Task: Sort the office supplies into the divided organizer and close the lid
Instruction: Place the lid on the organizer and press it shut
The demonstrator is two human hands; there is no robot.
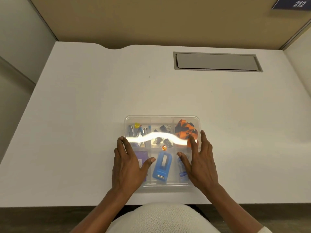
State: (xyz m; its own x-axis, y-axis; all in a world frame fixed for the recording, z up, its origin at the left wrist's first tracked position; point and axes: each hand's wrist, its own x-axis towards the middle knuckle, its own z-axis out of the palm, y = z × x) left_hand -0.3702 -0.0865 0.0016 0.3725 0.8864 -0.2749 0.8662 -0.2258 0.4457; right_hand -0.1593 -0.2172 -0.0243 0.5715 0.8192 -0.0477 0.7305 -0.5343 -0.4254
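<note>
**Both palms flat on the closed organizer**

The clear divided organizer (161, 118) sits on the white desk (84, 98) close to its near edge, right in front of me, and its transparent lid (161, 122) lies down over the compartments with a bright streak of glare running across it. Through the plastic I can make out six sections in two rows. Far row: silver and blue clips with a small yellow piece (137, 125) on the left, black binder clips (164, 132) in the middle, an orange-and-black item (184, 130) on the right (I cannot tell what it is). Near row: something purple (140, 154) on the left, a blue stapler-like tool (162, 167) in the middle, and blue pieces on the right mostly hidden under my hand. A small orange sticker (164, 147) sits near the lid's centre.

My left hand (128, 167) rests flat on the lid's left side, fingers straight and close together, thumb splayed toward the middle; it grips nothing. My right hand (200, 162) mirrors it on the right side, fingers extended along the lid's edge, thumb spread inward, also holding nothing.

Farther back, a grey cable hatch (217, 61) is set into the desk, well apart from the organizer. Tan partition panels (151, 19) enclose the desk, with a dark sign reading 212 (296, 3) at the upper right
</note>
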